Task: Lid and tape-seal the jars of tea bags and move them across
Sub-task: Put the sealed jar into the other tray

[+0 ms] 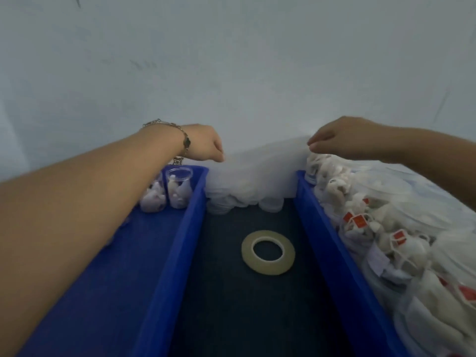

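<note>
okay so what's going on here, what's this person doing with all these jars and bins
A person is packing jars of tea bags. Both hands reach to the far end of the table: the left hand and right hand are at a white plastic bag; their fingers are hidden. Two jars stand in the left blue bin. The right blue bin is piled with tea-bag jars. A tape roll lies untouched between the bins.

I can read no text anywhere; the red tags (358, 221) on my tea bags (381, 222) are too blurred to show any brand, word or number
</note>
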